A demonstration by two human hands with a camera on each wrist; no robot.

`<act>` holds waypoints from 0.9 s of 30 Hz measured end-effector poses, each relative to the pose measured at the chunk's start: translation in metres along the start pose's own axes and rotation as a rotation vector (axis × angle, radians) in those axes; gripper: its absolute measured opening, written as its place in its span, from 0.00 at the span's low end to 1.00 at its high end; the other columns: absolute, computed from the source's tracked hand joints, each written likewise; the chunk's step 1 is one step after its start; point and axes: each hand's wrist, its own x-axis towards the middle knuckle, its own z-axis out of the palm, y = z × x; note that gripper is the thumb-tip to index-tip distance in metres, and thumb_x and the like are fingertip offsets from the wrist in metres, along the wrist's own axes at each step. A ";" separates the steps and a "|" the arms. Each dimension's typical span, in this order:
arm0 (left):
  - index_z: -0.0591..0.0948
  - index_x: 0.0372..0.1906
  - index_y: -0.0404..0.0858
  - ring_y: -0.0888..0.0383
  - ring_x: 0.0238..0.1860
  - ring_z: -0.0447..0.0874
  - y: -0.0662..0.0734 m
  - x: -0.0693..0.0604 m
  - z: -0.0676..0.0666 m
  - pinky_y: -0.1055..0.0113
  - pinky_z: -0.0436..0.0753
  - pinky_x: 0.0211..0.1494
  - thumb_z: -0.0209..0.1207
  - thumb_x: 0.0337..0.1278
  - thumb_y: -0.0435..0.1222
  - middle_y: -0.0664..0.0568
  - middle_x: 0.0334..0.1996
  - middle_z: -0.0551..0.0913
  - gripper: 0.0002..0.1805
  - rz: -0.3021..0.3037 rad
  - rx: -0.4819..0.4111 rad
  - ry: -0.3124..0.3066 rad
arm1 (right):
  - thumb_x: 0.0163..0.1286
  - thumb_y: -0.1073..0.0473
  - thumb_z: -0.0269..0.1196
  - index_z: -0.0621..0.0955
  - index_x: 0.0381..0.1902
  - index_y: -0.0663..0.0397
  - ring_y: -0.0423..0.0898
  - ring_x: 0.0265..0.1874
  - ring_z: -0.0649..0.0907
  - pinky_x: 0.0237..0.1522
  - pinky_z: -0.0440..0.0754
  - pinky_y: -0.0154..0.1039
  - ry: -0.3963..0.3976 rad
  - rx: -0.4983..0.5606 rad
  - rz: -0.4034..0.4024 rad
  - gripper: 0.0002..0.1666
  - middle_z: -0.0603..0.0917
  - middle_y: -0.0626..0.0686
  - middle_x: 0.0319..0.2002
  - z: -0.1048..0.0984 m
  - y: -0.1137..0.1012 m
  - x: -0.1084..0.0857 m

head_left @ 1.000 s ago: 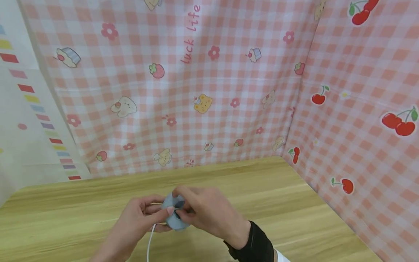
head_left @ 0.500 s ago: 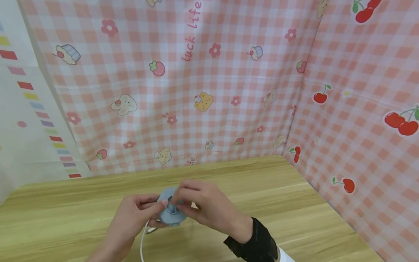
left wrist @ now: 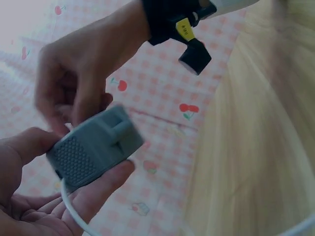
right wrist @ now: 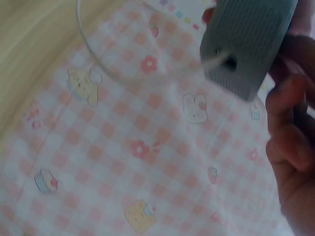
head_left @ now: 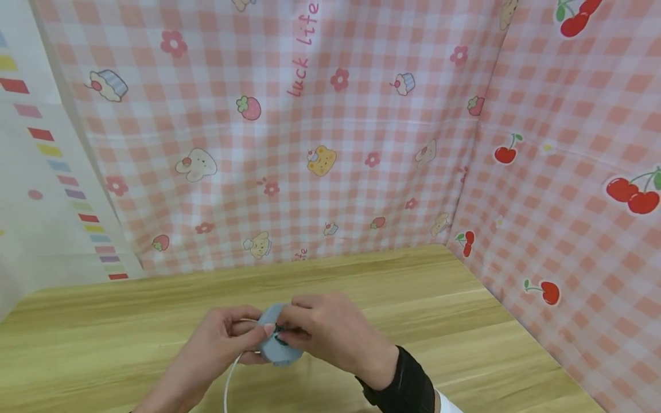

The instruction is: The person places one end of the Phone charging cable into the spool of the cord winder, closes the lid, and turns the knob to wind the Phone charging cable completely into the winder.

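Note:
A small grey-blue cable winder (head_left: 281, 353) with ribbed sides is held up above the table. My left hand (head_left: 219, 341) grips its left side, thumb on the face and fingers behind. At the middle of the face, my right hand (head_left: 333, 332) pinches the round turning part with curled fingertips, which largely hide it. The left wrist view has the winder (left wrist: 98, 147) edge-on, with a white cable (left wrist: 74, 214) leaving one end. From the right wrist, the cable (right wrist: 96, 59) runs into a dark slot in the winder's end (right wrist: 246, 49).
Below the hands lies a wood-grain table (head_left: 413, 298). A pink checked cloth (head_left: 232, 212) hangs behind it, and another cherry-print cloth (head_left: 568, 229) closes off the right side. A white sheet (head_left: 51, 241) hangs at the left.
Half a second ago the winder was tilted more upward with its round centre showing, and a cable end showed under the left hand. The right hand has since turned and lowered around the centre.

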 end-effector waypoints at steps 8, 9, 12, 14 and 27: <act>0.73 0.58 0.25 0.51 0.45 0.87 -0.010 0.006 0.020 0.58 0.85 0.48 0.65 0.57 0.39 0.41 0.46 0.86 0.29 0.007 -0.108 0.274 | 0.66 0.60 0.63 0.80 0.30 0.52 0.29 0.12 0.73 0.19 0.78 0.27 0.128 0.467 0.493 0.04 0.83 0.49 0.22 0.019 -0.008 0.000; 0.73 0.58 0.25 0.51 0.45 0.87 -0.012 0.007 0.020 0.59 0.86 0.47 0.64 0.58 0.39 0.40 0.46 0.86 0.28 -0.001 -0.101 0.298 | 0.67 0.60 0.63 0.81 0.31 0.52 0.30 0.11 0.73 0.18 0.78 0.28 0.121 0.505 0.488 0.04 0.84 0.50 0.22 0.019 -0.007 0.000; 0.73 0.58 0.25 0.52 0.43 0.88 -0.010 0.007 0.013 0.60 0.86 0.46 0.63 0.59 0.39 0.40 0.45 0.86 0.28 -0.042 -0.086 0.305 | 0.67 0.57 0.63 0.83 0.34 0.51 0.29 0.14 0.75 0.19 0.77 0.27 0.091 0.507 0.381 0.05 0.85 0.49 0.23 0.009 -0.001 0.001; 0.72 0.58 0.23 0.53 0.42 0.88 -0.007 0.006 0.005 0.60 0.86 0.46 0.61 0.61 0.41 0.41 0.43 0.87 0.29 -0.061 -0.074 0.240 | 0.67 0.58 0.63 0.84 0.36 0.50 0.28 0.19 0.77 0.21 0.75 0.23 0.091 0.452 0.257 0.04 0.85 0.47 0.26 -0.003 0.004 0.002; 0.79 0.51 0.25 0.52 0.36 0.89 0.001 -0.002 -0.013 0.61 0.87 0.36 0.59 0.64 0.42 0.43 0.38 0.88 0.22 -0.065 0.029 -0.127 | 0.64 0.63 0.65 0.84 0.36 0.42 0.33 0.41 0.79 0.40 0.71 0.14 -0.113 -0.004 -0.232 0.08 0.81 0.41 0.41 -0.019 -0.005 0.001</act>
